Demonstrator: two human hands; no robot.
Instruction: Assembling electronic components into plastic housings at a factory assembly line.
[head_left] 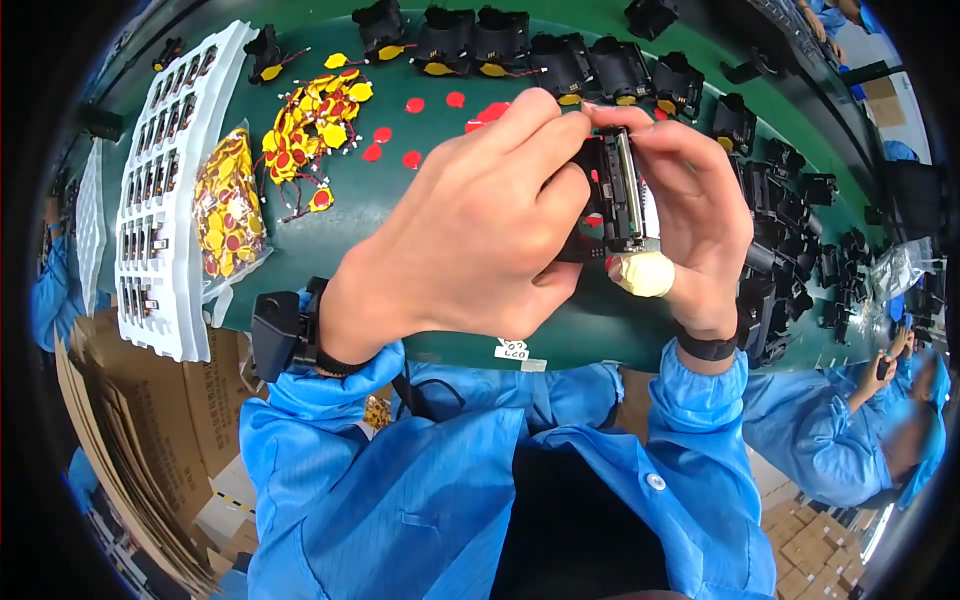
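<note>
Both hands are raised over the green table (430, 200) and hold one small black plastic module (612, 195) with a metal strip and a white part. My left hand (470, 230) grips its left side, with thumb and forefinger pinched at the module's top edge. My right hand (690, 215) holds its right side, and one of its fingers is wrapped in pale tape (642, 273). Both wrists wear black bands, and the sleeves are blue.
A white tray (165, 190) of small parts lies at the left, next to a bag (228, 215) and a loose pile (315, 125) of yellow and red discs with wires. Black modules (560, 60) line the back and right edges. Cardboard boxes (130, 440) stand below. Another person (880, 430) in blue sits at the right.
</note>
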